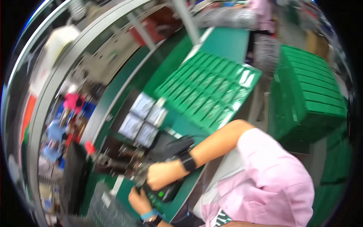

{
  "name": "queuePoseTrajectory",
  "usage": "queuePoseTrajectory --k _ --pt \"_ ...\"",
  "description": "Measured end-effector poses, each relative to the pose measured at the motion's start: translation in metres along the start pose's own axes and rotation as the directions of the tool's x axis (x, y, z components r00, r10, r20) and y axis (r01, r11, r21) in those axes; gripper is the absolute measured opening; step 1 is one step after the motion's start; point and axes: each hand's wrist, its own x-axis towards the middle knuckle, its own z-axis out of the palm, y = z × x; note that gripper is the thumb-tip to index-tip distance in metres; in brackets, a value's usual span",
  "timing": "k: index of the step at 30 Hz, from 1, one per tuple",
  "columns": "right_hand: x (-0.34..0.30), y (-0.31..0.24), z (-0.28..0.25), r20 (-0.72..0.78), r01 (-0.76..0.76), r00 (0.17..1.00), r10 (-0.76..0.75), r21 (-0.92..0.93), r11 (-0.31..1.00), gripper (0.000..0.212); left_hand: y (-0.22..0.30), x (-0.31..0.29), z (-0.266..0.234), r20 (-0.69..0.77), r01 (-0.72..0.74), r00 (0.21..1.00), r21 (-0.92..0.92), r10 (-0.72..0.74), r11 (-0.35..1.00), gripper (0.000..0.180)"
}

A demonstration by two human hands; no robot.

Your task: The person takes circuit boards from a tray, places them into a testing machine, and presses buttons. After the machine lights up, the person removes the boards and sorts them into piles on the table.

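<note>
My right hand (162, 176) is closed in a fist beside a metal clamp-like fixture (121, 160) with a red-tipped lever (90, 147). What its fingers hold, if anything, is hidden. Just below it, my left hand (140, 201) has its fingers curled, with thumb and forefinger near the fixture's base; anything between them is too blurred to name. A black device (172, 192) with a lit green spot lies partly under my right wrist. Black bands circle both wrists, and a blue band sits on the left one.
A green compartment tray (208, 89) holding small clear-wrapped items lies on the green bench. Small pale square sheets (143, 119) are laid out in a block near the fixture. Stacked green crates (308, 89) stand at the right. A metal frame (49, 90) arches along the left.
</note>
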Motion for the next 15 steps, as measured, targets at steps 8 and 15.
queuePoseTrajectory --k 8,15 --pt "-0.050 0.050 -0.087 -0.045 -0.346 0.928 0.370 0.261 0.901 0.017 -0.010 -0.006 -0.005 -0.103 -0.154 0.981 0.123 0.167 0.980 0.022" --pt "-0.197 0.220 -0.110 -0.021 -0.870 0.477 0.879 -0.158 0.468 0.014 0.070 -0.034 -0.064 -0.448 -0.037 0.893 0.014 0.039 0.999 0.020"
